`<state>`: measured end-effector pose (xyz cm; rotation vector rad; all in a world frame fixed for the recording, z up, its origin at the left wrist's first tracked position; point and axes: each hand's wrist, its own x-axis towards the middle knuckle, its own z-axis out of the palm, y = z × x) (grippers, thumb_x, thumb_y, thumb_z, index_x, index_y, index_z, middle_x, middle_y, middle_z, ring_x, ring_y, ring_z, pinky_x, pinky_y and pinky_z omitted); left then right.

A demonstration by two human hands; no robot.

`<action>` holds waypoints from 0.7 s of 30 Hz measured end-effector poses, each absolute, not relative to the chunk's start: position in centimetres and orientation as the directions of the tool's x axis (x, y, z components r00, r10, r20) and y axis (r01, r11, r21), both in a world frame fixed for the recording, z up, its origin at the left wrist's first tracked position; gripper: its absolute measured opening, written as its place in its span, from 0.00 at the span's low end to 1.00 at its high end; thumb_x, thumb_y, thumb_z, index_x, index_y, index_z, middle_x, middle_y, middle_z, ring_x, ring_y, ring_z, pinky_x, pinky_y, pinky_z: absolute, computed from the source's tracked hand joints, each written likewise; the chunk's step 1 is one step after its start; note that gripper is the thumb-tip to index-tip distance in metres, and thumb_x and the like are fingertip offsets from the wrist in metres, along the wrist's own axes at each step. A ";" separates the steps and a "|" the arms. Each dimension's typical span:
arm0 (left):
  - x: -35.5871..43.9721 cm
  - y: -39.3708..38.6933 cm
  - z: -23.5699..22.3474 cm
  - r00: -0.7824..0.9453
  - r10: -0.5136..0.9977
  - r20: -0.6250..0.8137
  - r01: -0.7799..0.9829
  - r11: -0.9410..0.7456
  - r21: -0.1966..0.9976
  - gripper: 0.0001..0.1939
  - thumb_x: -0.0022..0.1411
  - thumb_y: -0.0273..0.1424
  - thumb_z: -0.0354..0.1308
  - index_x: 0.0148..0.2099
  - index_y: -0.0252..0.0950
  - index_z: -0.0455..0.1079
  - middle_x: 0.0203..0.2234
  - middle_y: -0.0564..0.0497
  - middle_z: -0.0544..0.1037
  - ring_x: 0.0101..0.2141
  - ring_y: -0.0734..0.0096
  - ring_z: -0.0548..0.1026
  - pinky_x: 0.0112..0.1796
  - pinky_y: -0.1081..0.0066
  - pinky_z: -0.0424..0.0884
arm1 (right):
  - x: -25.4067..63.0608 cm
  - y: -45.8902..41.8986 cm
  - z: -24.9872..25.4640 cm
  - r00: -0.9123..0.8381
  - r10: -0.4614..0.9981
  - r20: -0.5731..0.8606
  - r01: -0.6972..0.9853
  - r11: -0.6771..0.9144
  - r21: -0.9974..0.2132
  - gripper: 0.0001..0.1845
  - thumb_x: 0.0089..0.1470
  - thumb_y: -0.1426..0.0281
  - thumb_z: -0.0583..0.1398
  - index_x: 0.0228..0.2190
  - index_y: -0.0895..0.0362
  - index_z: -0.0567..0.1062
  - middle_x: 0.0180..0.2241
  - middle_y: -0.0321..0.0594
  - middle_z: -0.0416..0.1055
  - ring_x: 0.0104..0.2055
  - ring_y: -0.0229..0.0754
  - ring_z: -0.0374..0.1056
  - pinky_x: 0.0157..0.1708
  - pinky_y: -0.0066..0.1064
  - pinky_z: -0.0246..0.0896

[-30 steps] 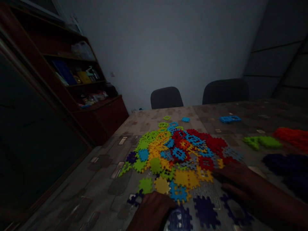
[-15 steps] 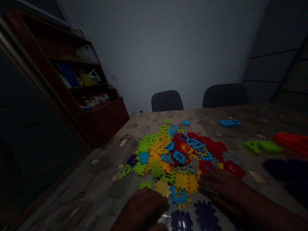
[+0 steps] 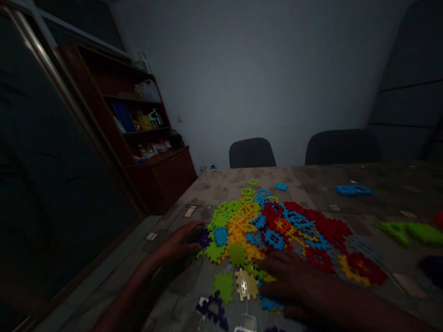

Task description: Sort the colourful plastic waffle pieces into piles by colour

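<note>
Toward the left edge of the worktop [image 3: 216, 186]: left hand [image 3: 178, 242], thumb and fingers apart, beside a purple tile [image 3: 203, 238]; contact unclear. Nearer its middle: right hand [image 3: 294, 276], palm down over blue and yellow tiles; grip cannot be told. Between hands and far edge: one mixed heap of toothed tiles [image 3: 242, 223]. Toward the near edge: green tile [image 3: 223, 287], pale yellow tile [image 3: 246, 281], purple frame [image 3: 216, 311]. Toward the right edge: green pieces [image 3: 424, 233]. Risks: a sweeping palm could scatter loose tiles; overlapping teeth could snag and drag neighbours. Obscured: tiles beneath the right hand; red pieces [image 3: 439, 220], cut off; dark lower right.
</note>
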<state>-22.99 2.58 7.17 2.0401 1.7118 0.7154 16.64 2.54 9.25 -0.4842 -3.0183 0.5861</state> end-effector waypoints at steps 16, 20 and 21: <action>-23.0 1.8 6.7 0.038 0.983 0.179 0.800 -0.138 0.584 0.35 0.53 0.40 0.67 0.63 0.37 0.73 0.60 0.39 0.76 0.57 0.43 0.76 0.59 0.49 0.70 | 16.2 5.2 6.8 -0.895 0.444 0.044 0.413 0.862 -0.294 0.25 0.59 0.78 0.63 0.56 0.50 0.77 0.66 0.49 0.66 0.67 0.61 0.61 0.63 0.60 0.61; -23.9 1.4 7.5 0.002 0.975 0.221 0.804 -0.133 0.580 0.34 0.53 0.41 0.68 0.61 0.37 0.74 0.54 0.38 0.80 0.49 0.44 0.80 0.53 0.48 0.75 | 18.6 4.3 7.2 -0.862 0.475 0.178 0.396 0.849 -0.349 0.23 0.64 0.71 0.62 0.59 0.47 0.75 0.65 0.46 0.69 0.66 0.56 0.64 0.63 0.53 0.64; -24.0 1.2 7.8 -0.009 0.972 0.236 0.806 -0.133 0.577 0.33 0.54 0.42 0.68 0.61 0.37 0.74 0.53 0.37 0.81 0.47 0.43 0.80 0.52 0.47 0.75 | 19.6 4.1 7.3 -0.846 0.491 0.209 0.398 0.841 -0.366 0.22 0.66 0.68 0.60 0.60 0.46 0.75 0.63 0.45 0.72 0.64 0.55 0.67 0.61 0.51 0.67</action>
